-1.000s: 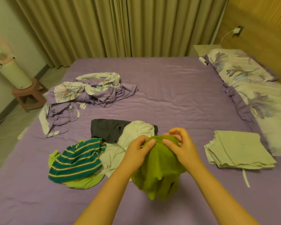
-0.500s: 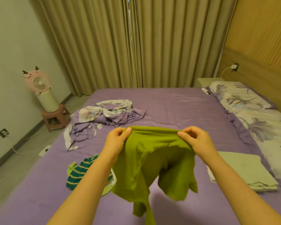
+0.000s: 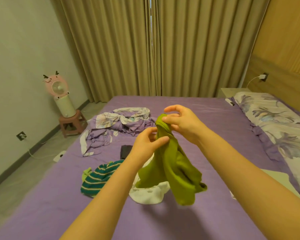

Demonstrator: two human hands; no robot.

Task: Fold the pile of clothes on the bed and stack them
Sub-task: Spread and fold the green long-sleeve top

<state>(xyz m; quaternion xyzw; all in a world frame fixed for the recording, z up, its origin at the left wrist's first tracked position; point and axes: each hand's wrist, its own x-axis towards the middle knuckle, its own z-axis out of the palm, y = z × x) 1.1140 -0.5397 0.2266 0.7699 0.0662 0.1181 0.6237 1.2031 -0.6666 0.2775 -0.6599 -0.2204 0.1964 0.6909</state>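
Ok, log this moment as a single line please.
stage: folding, garment aloft | left hand: pinches green garment | right hand: pinches its top | striped top, white garment: unfolded on bed

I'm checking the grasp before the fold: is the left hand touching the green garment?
Touching. The head view shows the left hand pinching the green garment just below the right hand.

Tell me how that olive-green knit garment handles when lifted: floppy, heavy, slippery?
Likely very floppy: the olive-green knit garment hangs in loose folds below where the right hand and left hand pinch its top. Probably light, since fingertip pinches alone carry it clear of the purple bed. Probably not slippery; the matte knit looks grippy.
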